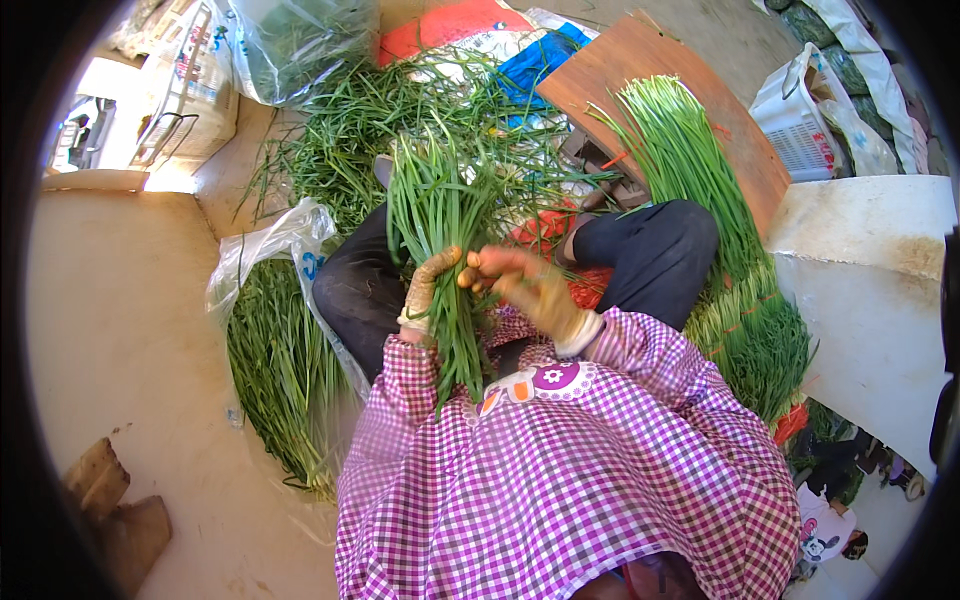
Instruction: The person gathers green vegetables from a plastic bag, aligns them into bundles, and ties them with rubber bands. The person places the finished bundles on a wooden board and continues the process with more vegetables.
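Note:
My left hand (429,289), in a soiled glove, grips a bunch of long flat green leaves, apparently garlic chives (437,199), between my knees. The bunch fans out away from me, and its other end hangs against my checked smock (555,465). Just to the right of the bunch is my right hand (536,289), also gloved and blurred by motion. Its thumb and fingertips are close together beside the stems; whether they pinch a leaf cannot be made out. Loose leaves (345,127) lie heaped beyond my feet.
A clear plastic bag (225,292) of greens stands at my left. On the right, chives (686,150) lie on a wooden board (600,64), near bundles (750,330) with red ties. White plastic baskets (787,120) and a filled clear bag (300,45) stand farther off.

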